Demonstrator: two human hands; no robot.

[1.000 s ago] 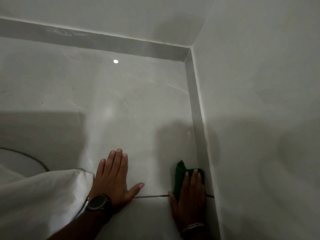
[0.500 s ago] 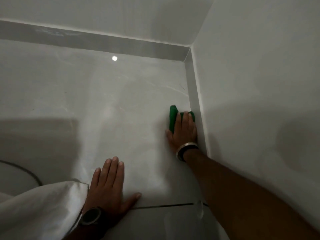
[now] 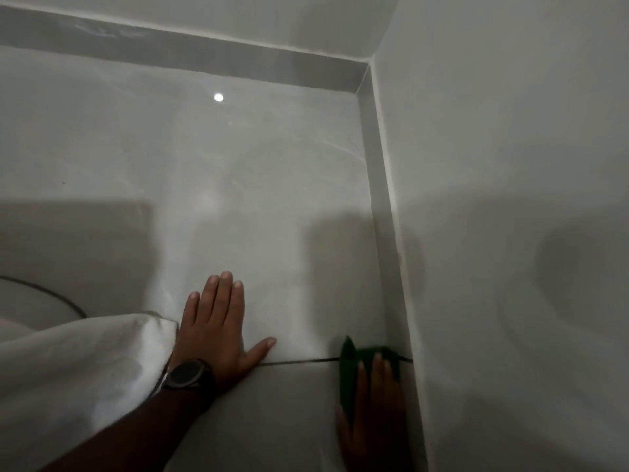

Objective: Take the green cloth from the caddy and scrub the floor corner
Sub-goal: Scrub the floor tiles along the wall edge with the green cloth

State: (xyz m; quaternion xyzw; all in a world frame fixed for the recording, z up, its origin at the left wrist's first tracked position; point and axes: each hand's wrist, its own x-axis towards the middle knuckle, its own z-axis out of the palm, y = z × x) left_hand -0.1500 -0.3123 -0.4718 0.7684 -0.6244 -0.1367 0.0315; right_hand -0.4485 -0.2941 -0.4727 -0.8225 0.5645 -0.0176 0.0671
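Note:
The green cloth (image 3: pixel 349 373) lies flat on the pale tiled floor at the lower right, right beside the grey skirting (image 3: pixel 384 206) of the right wall. My right hand (image 3: pixel 374 413) presses down on it, fingers over the cloth, which straddles a dark grout line (image 3: pixel 299 361). My left hand (image 3: pixel 218 332) rests flat on the floor to the left, fingers spread, with a dark watch on the wrist. The floor corner (image 3: pixel 360 92) where the two walls meet is far ahead at the upper right. No caddy is in view.
A white garment fold (image 3: pixel 85 373) covers the lower left. A thin dark cable (image 3: pixel 44 291) curves across the floor at the left. White walls close off the back and the right side. A light reflection (image 3: pixel 218 97) shines on the tile.
My right hand has pulled the green cloth back along the right skirting, from near the corner to the grout line close to me. The left hand stayed planted.

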